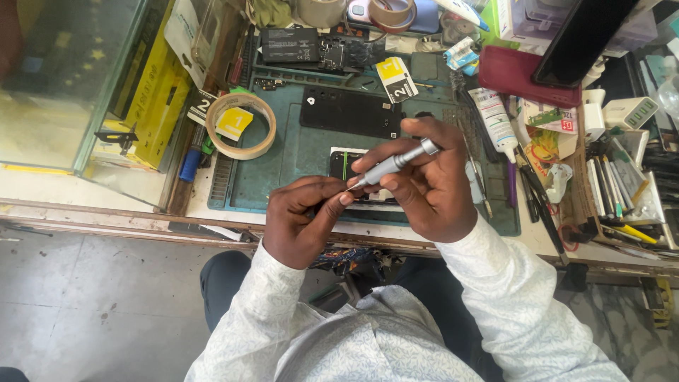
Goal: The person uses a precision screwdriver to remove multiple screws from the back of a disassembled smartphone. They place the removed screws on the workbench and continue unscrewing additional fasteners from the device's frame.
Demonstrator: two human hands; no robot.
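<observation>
Pinching at the tip of one silver precision screwdriver, the left hand has its fingertips pressed together, perhaps on a bit or screw too small to see. The right hand is wrapped around the shaft above one opened phone on the green mat. Anything tiny could slip and vanish among the clutter. One tape roll lies at left.

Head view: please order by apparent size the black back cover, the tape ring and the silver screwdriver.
1. Black back cover, largest.
2. Tape ring.
3. Silver screwdriver, smallest; the right hand raises it nearer the camera, yet it looks smallest anyway.
</observation>
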